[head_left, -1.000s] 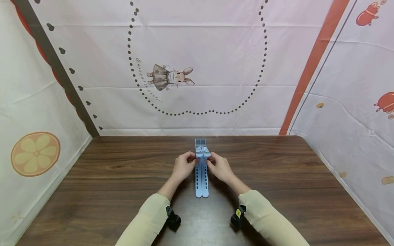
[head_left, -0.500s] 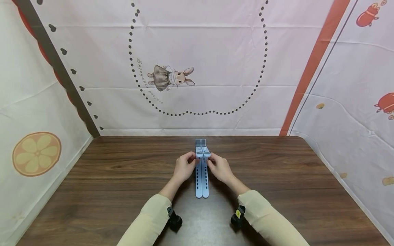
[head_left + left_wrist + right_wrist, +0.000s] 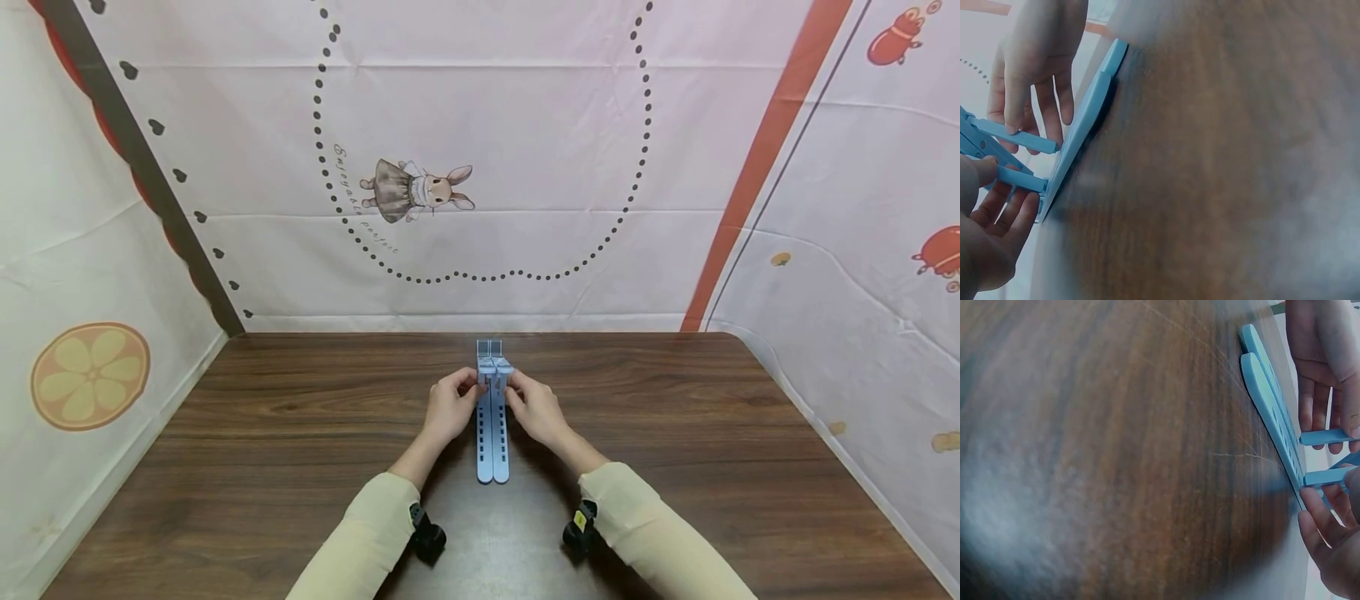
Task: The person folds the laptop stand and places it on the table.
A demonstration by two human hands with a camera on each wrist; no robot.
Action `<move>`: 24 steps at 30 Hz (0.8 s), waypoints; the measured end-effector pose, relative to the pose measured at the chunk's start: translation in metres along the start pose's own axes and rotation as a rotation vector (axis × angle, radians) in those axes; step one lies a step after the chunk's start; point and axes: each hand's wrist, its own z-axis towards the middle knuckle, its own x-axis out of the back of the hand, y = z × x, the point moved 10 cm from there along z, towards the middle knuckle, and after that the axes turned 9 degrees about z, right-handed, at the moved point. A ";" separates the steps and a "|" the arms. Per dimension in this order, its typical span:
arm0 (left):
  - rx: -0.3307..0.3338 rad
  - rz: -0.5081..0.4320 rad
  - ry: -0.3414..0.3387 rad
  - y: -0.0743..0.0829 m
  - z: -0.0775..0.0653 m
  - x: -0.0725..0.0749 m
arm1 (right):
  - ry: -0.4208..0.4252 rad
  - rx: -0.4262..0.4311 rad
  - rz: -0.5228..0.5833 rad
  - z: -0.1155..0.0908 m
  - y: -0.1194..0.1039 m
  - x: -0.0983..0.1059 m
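Note:
A light blue folding laptop stand (image 3: 492,442) stands at the middle of the table, its two slotted bars lying side by side and pointing towards me. Its upper part (image 3: 495,365) is raised at the far end. My left hand (image 3: 448,407) pinches one short strut (image 3: 1021,179) between thumb and fingers. On the other side, my right hand (image 3: 537,408) pinches the matching strut (image 3: 1325,477). In the left wrist view, both struts slant down to the slotted bars (image 3: 1079,128). The strut ends at the bars are partly hidden by fingers in the head view.
The brown wooden table (image 3: 300,450) spreads to both sides of the stand. A printed white cloth (image 3: 525,167) hangs behind the table's far edge, and more cloth borders both sides. Black wrist cameras (image 3: 429,537) sit by the sleeves.
The near edge of the stand's raised part has tilted up slightly, moving away from me. Both hands have shifted only a little with it; the slotted bars stay in place.

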 end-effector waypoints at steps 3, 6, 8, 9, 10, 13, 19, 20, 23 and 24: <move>-0.009 0.005 0.014 0.001 0.001 0.001 | -0.006 -0.002 0.001 0.001 0.000 0.000; -0.019 0.005 0.021 0.002 0.001 0.002 | -0.011 0.005 0.003 0.001 -0.001 0.000; -0.023 0.001 0.020 0.003 0.001 0.001 | -0.013 0.019 -0.001 0.001 -0.002 0.001; -0.023 -0.001 0.019 0.003 0.001 0.002 | -0.015 0.029 -0.004 0.002 -0.003 0.001; -0.024 -0.001 0.019 0.002 0.001 0.002 | -0.017 0.035 -0.007 0.002 -0.003 0.001; -0.028 -0.005 0.021 0.003 0.001 0.002 | -0.021 0.057 -0.016 0.002 -0.006 0.002; -0.041 0.000 0.033 0.003 0.001 0.003 | -0.016 0.086 -0.050 0.003 -0.008 0.003; -0.043 0.002 0.034 0.003 0.001 0.003 | -0.015 0.084 -0.056 0.003 -0.008 0.003; -0.042 0.004 0.034 0.002 0.002 0.003 | -0.009 0.093 -0.068 0.003 -0.009 0.004; -0.043 0.003 0.034 0.002 0.002 0.003 | -0.007 0.095 -0.072 0.003 -0.009 0.005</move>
